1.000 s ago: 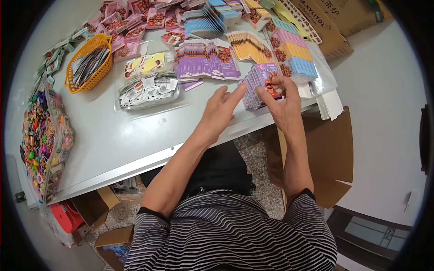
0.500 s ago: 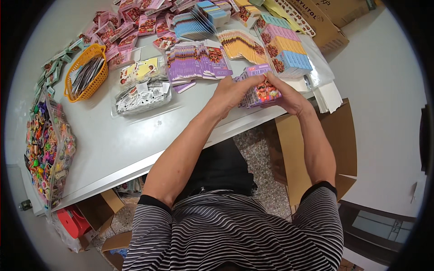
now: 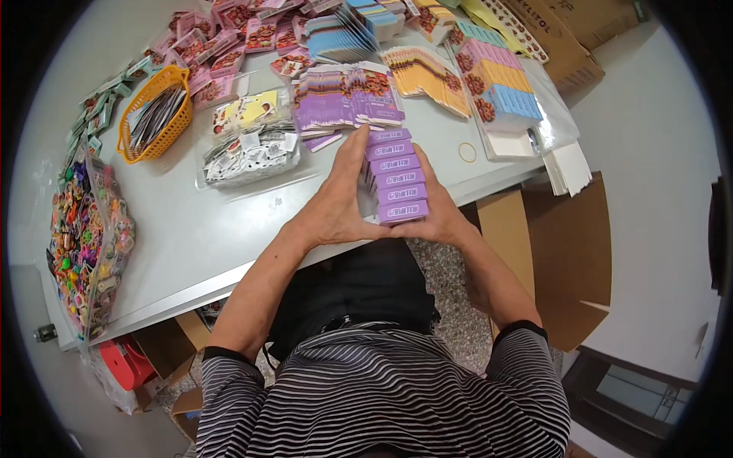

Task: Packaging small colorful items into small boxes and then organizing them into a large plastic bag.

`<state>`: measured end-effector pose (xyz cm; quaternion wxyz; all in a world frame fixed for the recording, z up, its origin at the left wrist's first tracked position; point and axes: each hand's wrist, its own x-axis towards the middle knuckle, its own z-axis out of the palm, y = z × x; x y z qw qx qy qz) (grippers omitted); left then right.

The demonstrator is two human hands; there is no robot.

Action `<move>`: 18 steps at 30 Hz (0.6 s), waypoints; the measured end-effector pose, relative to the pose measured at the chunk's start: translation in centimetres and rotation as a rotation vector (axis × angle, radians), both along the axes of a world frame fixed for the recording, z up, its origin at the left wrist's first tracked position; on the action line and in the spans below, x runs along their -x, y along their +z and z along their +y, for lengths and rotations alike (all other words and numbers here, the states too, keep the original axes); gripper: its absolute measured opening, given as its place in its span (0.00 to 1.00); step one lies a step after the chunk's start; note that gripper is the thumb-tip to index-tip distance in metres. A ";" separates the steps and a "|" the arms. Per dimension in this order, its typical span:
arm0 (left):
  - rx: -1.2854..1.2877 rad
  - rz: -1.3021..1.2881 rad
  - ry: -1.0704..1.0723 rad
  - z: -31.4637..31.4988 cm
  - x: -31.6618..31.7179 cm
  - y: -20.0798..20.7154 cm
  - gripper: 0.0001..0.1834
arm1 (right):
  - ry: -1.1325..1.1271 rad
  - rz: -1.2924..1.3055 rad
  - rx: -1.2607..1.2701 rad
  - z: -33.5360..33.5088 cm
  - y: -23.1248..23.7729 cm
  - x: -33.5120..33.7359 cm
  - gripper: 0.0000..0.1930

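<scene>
A row of several small purple boxes (image 3: 398, 179) is held between my two hands at the table's front edge, with the narrow printed ends facing up. My left hand (image 3: 334, 204) has its fingers reaching along the left side of the row. Along the right side lies my right hand (image 3: 437, 208). Both thumbs come together at the near end of the row. Just beyond the far end are fanned flat purple cartons (image 3: 328, 99). A thin yellowish rubber band (image 3: 460, 153) lies on the table to the right of my hands.
Stacked boxes in a tray (image 3: 508, 107) stand at the right. Fanned yellow cartons (image 3: 427, 72) and blue cartons (image 3: 336, 38) lie farther back. At left are a clear tray of packets (image 3: 248, 156), a yellow basket (image 3: 183, 122) and a bag of colourful trinkets (image 3: 92, 244). An open cardboard box (image 3: 565, 252) stands below right.
My hands have brought the purple boxes nearer and to the left, turning them so their narrow ends face up. The rubber band now shows on the table.
</scene>
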<state>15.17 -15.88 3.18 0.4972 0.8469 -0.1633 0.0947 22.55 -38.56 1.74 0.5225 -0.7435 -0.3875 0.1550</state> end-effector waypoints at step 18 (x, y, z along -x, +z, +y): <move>0.017 -0.018 0.123 -1.3 0.0 -1.9 0.86 | 0.190 0.323 -0.056 1.4 1.1 0.1 0.70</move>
